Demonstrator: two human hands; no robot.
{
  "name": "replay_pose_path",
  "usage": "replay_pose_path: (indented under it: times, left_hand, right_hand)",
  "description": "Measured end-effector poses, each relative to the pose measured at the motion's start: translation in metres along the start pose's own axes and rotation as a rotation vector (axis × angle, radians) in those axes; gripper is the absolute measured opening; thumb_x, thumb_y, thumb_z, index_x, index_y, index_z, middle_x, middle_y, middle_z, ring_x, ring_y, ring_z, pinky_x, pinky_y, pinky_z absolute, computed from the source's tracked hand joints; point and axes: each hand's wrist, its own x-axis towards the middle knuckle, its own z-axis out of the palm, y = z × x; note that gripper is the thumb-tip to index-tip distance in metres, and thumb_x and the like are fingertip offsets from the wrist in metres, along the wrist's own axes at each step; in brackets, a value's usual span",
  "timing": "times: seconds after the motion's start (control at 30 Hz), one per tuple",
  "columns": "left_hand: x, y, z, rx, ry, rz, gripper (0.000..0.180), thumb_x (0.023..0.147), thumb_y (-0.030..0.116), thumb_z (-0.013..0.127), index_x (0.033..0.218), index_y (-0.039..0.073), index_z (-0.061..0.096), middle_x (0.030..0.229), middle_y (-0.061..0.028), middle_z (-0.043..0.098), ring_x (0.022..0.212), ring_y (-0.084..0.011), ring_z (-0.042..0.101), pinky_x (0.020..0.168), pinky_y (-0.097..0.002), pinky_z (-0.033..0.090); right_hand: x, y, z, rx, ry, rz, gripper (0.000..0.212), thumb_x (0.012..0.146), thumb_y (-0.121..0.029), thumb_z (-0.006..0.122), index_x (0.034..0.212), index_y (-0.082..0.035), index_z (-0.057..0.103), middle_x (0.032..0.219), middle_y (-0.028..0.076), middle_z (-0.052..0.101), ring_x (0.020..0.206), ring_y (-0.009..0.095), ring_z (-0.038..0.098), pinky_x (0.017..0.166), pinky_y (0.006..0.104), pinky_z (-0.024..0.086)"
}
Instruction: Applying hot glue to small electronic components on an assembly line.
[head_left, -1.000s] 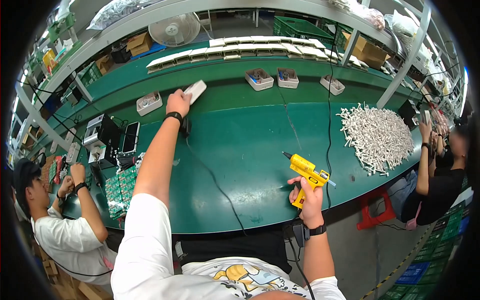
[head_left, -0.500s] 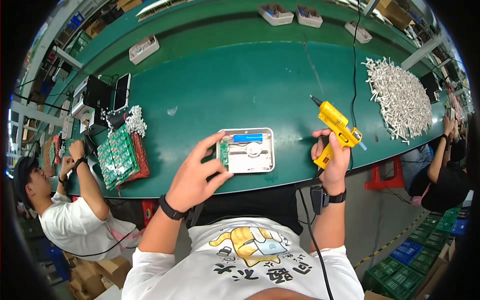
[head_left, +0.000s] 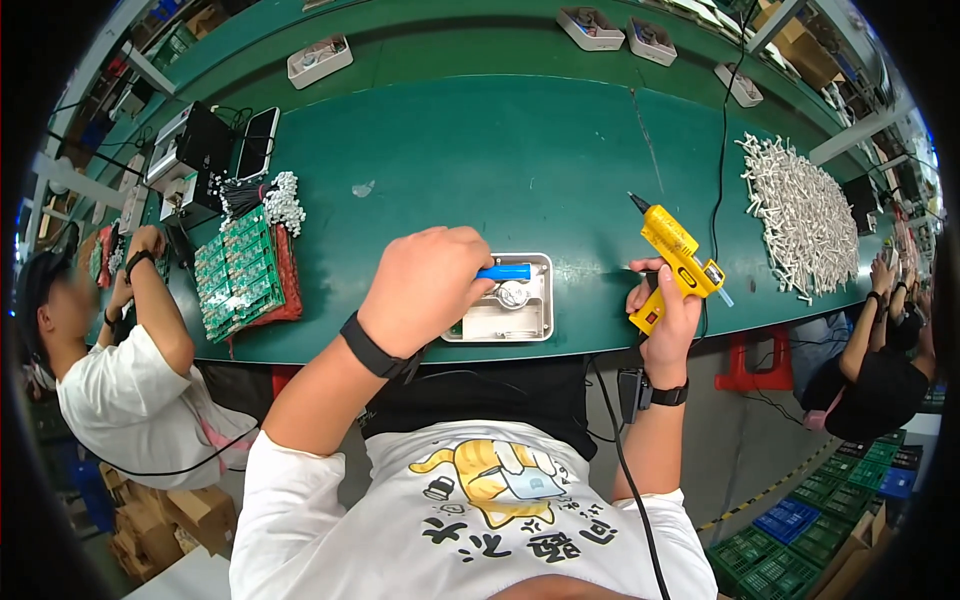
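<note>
A white open plastic housing (head_left: 547,300) lies on the bench in front of me. A round white part (head_left: 513,294) sits inside it, with wires nearby. Over its left side, my left hand (head_left: 428,285) is closed, fingertips at the left end of a blue cylindrical battery (head_left: 508,272) by the housing's far wall. That hand hides most of the green circuit board at the housing's left. To the right, my right hand (head_left: 667,312) grips the handle of a yellow hot glue gun (head_left: 672,240). Its black nozzle points up and left, away from the housing.
At left lie stacked green circuit boards (head_left: 235,275), white connectors (head_left: 286,203) and a phone (head_left: 258,142). A heap of white parts (head_left: 800,220) covers the right side. White bins (head_left: 320,62) stand at the back. A black cable (head_left: 722,150) crosses the bench; co-workers sit at both sides.
My left hand has moved from the housing's left edge over its inside and closed at the battery's left end. The glue gun stays in my right hand, nearly still. The view has shifted slightly.
</note>
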Motion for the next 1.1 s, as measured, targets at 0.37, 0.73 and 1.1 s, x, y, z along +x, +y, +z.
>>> replay_pose_path:
  times: [0.37,0.73,1.1]
  left_hand:
    - [-0.013,-0.013,0.020,-0.203,0.464,0.199,0.020,0.091,0.016,0.081,0.102,0.002,0.073,0.108,-0.0112,0.075,0.094,-0.0287,0.072,0.080,-0.0394,0.060]
    - [-0.033,-0.002,0.075,-0.765,0.666,-0.185,0.028,0.102,0.006,0.069,0.127,0.000,0.057,0.113,-0.0164,0.066,0.088,-0.0245,0.065,0.083,-0.0351,0.055]
    - [-0.028,0.003,0.060,-0.707,0.604,-0.194,0.016,0.107,0.006,0.063,0.121,0.000,0.067,0.106,-0.0098,0.062,0.076,-0.0142,0.061,0.071,-0.0289,0.051]
  right_hand:
    - [-0.034,-0.043,0.022,-0.057,-0.286,0.132,0.028,0.106,-0.021,0.064,0.119,0.002,0.065,0.108,0.017,0.074,0.070,0.014,0.064,0.063,0.0282,0.052]
    - [-0.020,-0.057,0.085,-0.688,-0.627,0.160,0.028,0.106,-0.020,0.065,0.120,0.003,0.071,0.091,0.006,0.075,0.075,0.016,0.064,0.066,0.0314,0.051]
    - [-0.028,-0.055,0.078,-0.637,-0.531,0.221,0.027,0.106,-0.024,0.066,0.114,0.001,0.072,0.085,0.002,0.073,0.069,0.011,0.060,0.063,0.0297,0.048]
